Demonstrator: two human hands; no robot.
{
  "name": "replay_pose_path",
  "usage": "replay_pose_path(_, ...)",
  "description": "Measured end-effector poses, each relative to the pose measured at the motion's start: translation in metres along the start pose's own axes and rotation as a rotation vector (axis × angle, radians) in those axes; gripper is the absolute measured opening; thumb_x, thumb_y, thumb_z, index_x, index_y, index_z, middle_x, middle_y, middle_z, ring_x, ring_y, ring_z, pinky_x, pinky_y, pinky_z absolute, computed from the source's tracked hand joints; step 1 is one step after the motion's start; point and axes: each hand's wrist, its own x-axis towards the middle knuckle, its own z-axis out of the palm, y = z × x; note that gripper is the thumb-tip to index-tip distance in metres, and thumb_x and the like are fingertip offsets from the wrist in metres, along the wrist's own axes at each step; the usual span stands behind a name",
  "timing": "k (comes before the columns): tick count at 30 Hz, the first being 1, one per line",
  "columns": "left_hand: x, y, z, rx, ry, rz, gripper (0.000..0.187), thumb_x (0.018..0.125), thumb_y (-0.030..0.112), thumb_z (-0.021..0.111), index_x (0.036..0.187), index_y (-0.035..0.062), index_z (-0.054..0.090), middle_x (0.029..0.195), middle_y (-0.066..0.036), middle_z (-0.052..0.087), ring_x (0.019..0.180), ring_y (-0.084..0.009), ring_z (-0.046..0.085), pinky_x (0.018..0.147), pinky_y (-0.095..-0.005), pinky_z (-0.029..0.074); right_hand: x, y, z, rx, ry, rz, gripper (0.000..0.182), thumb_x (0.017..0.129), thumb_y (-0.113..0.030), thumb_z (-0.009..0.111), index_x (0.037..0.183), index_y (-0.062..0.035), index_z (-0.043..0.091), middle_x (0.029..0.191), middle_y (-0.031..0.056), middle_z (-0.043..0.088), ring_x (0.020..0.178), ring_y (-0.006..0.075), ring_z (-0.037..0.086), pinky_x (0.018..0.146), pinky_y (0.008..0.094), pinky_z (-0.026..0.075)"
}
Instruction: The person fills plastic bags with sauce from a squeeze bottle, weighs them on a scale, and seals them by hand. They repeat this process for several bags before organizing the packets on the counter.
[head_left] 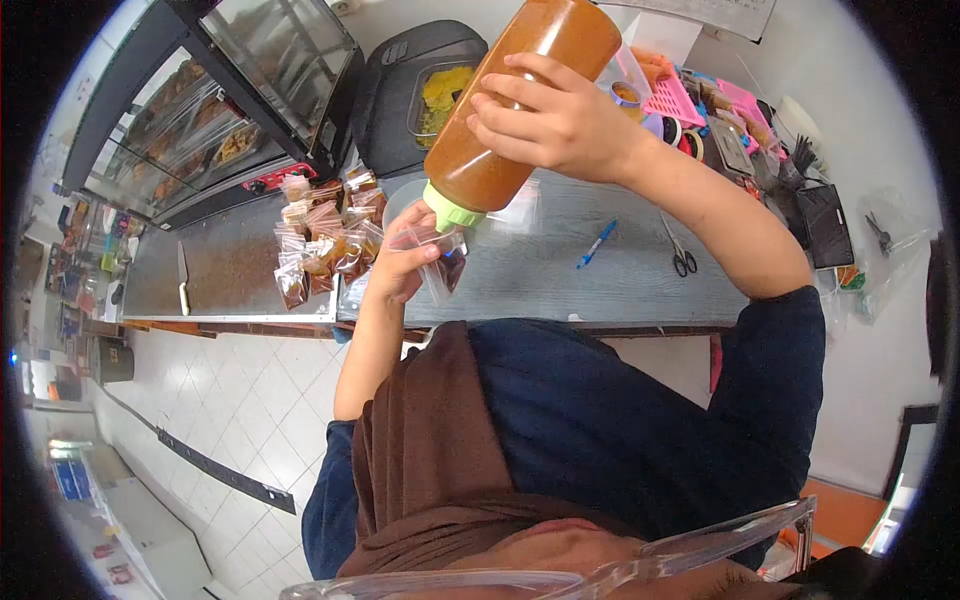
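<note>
Your right hand (555,115) is clamped around a large bottle (472,168) of orange-brown sauce, its fingers slightly apart along the side, and you hold the bottle above the table (560,285), tipped over so that its green cap (452,209) points down toward your left hand (402,262). Your left thumb and fingers are pinched together on a small clear bag (441,277), which hangs just below the cap in front of the table's near edge and shows something dark reddish-brown inside. The cap's tip is right at the top of the bag; you cannot tell from here whether it sits inside the opening. Just left of your left hand, a cluster of filled bags (322,250) lies on the tabletop, with a knife (183,280) farther left. To the right of the bag you have a blue pen (597,244) and, beyond it, scissors (681,252) with dark handles. Behind the bottle stands a tray (414,118) of yellow food, and a glass-sided display case (330,100) stands at the back left.
</note>
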Motion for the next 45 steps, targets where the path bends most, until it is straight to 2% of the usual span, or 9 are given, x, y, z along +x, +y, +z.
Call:
replay_pose_path(13,0.009,-0.006,-0.017,-0.009,0.005,-0.033,0.063,0.068,0.005,0.076,0.123,0.0,0.047,0.114,-0.011,0.059,0.106,-0.0195,0.057,0.093,-0.0312,0.043,-0.035,-0.019,0.035,0.124,-0.099,0.274,0.048,0.074,-0.016,0.063,0.12,-0.0092,0.053,0.118,0.0059,0.055,0.115,0.022,0.051,0.107,0.05,0.033)
replay_pose_path(19,0.019,-0.009,-0.02,0.396,0.104,0.125,0.066,0.068,0.001,0.077,0.125,0.0046,0.045,0.108,-0.006,0.056,0.099,-0.0152,0.055,0.087,-0.0272,0.044,-0.081,-0.086,0.081,0.646,-0.239,0.906,0.086,0.053,-0.022,0.085,0.126,-0.007,0.041,0.12,0.0124,0.05,0.119,0.0321,0.046,0.105,0.0504,0.033)
replay_pose_path(23,0.026,-0.023,-0.046,0.927,0.226,0.306,0.064,0.067,0.003,0.078,0.123,0.0037,0.046,0.101,-0.004,0.054,0.091,-0.0125,0.053,0.08,-0.026,0.044,-0.117,-0.125,0.112,0.819,0.006,1.358,0.086,0.056,-0.022,0.086,0.125,-0.003,0.039,0.121,0.0183,0.047,0.119,0.0349,0.045,0.1,0.0452,0.037)
replay_pose_path(28,0.017,-0.061,-0.107,1.398,0.311,0.336,0.048,0.064,0.015,0.079,0.1,0.0019,0.05,0.093,-0.016,0.054,0.088,-0.0352,0.055,0.079,-0.04,0.045,-0.162,-0.158,0.136,0.602,0.339,1.624,0.091,0.055,-0.019,0.088,0.126,0.001,0.036,0.12,0.02,0.048,0.116,0.0352,0.047,0.097,0.0431,0.039)
replay_pose_path(30,0.002,-0.068,-0.113,1.465,0.329,0.331,0.048,0.065,0.018,0.08,0.099,0.0024,0.051,0.094,-0.015,0.055,0.088,-0.0347,0.055,0.078,-0.0404,0.045,-0.152,-0.164,0.121,0.197,0.361,1.575,0.088,0.059,-0.019,0.086,0.129,0.0021,0.038,0.122,0.0201,0.047,0.114,0.0352,0.047,0.098,0.043,0.038)
replay_pose_path(32,-0.009,-0.068,-0.115,1.55,0.352,0.344,0.041,0.067,0.022,0.08,0.093,0.0026,0.055,0.091,-0.014,0.056,0.086,-0.0333,0.055,0.077,-0.0402,0.045,-0.156,-0.183,0.148,0.477,0.36,1.318,0.086,0.067,-0.017,0.081,0.135,-0.0011,0.031,0.132,0.0197,0.038,0.118,0.0331,0.044,0.101,0.0439,0.035)
replay_pose_path(35,-0.021,-0.058,-0.103,1.577,0.359,0.323,0.033,0.07,0.024,0.077,0.087,0.0023,0.058,0.086,-0.012,0.057,0.085,-0.0314,0.055,0.076,-0.0393,0.045,-0.084,-0.178,0.134,0.613,-0.043,0.954,0.052,0.073,-0.014,0.071,0.122,-0.012,0.055,0.125,0.0171,0.048,0.117,0.0339,0.044,0.099,0.0442,0.036)
replay_pose_path(40,-0.016,-0.053,-0.081,1.564,0.345,0.338,0.03,0.072,0.023,0.075,0.09,0.0029,0.061,0.088,-0.011,0.06,0.087,-0.031,0.057,0.077,-0.0394,0.046,-0.053,-0.187,0.203,0.574,-0.205,0.808,0.021,0.073,-0.016,0.067,0.094,-0.0129,0.067,0.114,0.0109,0.057,0.114,0.0291,0.048,0.097,0.0472,0.035)
replay_pose_path(45,-0.003,-0.069,-0.076,1.404,0.487,0.317,0.033,0.073,0.022,0.076,0.099,0.0051,0.065,0.097,-0.014,0.064,0.093,-0.0337,0.059,0.082,-0.0407,0.047,-0.024,-0.169,0.178,0.94,-0.207,0.8,0.014,0.076,-0.015,0.067,0.089,-0.0102,0.067,0.101,0.0088,0.06,0.106,0.0261,0.053,0.095,0.0459,0.035)
